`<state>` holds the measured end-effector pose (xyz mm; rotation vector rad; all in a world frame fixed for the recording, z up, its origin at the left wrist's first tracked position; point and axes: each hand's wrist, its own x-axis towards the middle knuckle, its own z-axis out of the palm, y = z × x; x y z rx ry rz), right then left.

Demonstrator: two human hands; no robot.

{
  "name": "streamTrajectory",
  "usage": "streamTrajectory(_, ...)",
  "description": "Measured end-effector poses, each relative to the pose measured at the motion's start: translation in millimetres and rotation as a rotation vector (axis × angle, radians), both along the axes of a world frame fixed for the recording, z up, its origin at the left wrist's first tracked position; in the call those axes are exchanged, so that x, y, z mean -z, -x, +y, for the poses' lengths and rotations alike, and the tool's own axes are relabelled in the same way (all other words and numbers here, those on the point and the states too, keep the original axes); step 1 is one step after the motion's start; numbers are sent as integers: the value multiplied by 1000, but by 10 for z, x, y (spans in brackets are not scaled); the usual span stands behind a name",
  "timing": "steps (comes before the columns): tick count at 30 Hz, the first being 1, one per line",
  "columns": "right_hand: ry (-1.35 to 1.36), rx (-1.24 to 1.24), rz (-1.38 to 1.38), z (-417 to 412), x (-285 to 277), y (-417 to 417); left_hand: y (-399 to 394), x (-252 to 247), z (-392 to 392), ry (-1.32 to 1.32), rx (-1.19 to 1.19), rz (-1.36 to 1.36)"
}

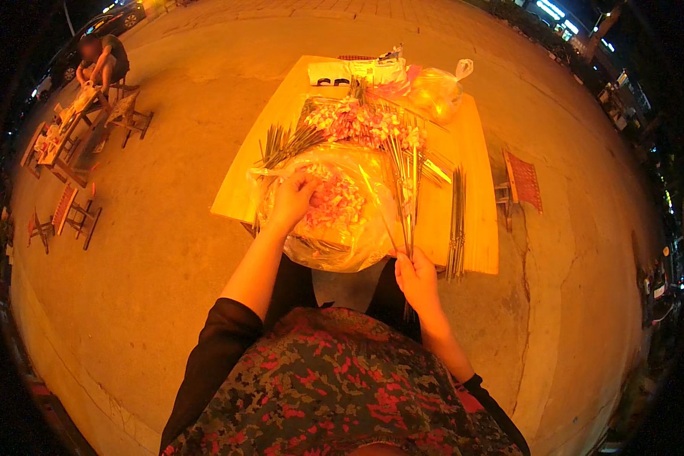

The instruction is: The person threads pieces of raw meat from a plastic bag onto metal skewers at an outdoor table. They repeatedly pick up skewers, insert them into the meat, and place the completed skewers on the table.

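Observation:
A clear plastic bag (370,228) lies spread at the table's near edge, with many small pink and white petal-like pieces (339,199) in it. Over the left part of these pieces is my left hand (293,196), its fingers bent together; whether a piece is between them is hidden. My right hand (416,278) grips a bundle of thin stems (408,222) by the lower ends, right of the bag. One stem (379,208) in that grip leans left, across the bag. Beyond the bag lies a heap of pink-tipped stems (359,122).
The wooden table (479,228) carries loose thin rods (457,222) at right and a dark stem bundle (290,145) at left. At its back are a white package (330,74) and a tied plastic bag (436,94). Folding stools (523,179) stand around; a person (105,62) sits far left.

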<state>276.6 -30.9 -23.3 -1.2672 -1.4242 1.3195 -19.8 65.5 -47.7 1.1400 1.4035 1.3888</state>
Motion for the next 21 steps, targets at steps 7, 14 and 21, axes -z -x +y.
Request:
streamTrajectory(7, 0, -13, -13, -5, 23, 19, 258, 65, -44, 152, 63, 136)
streamTrajectory(14, -5, -21, 31, -32, 38, 55, 93, 52, -135, -119, -120, 936)
streamTrajectory(21, -41, -47, -95, -77, 13, 78, 107, -202, -130, 191, -16, 90)
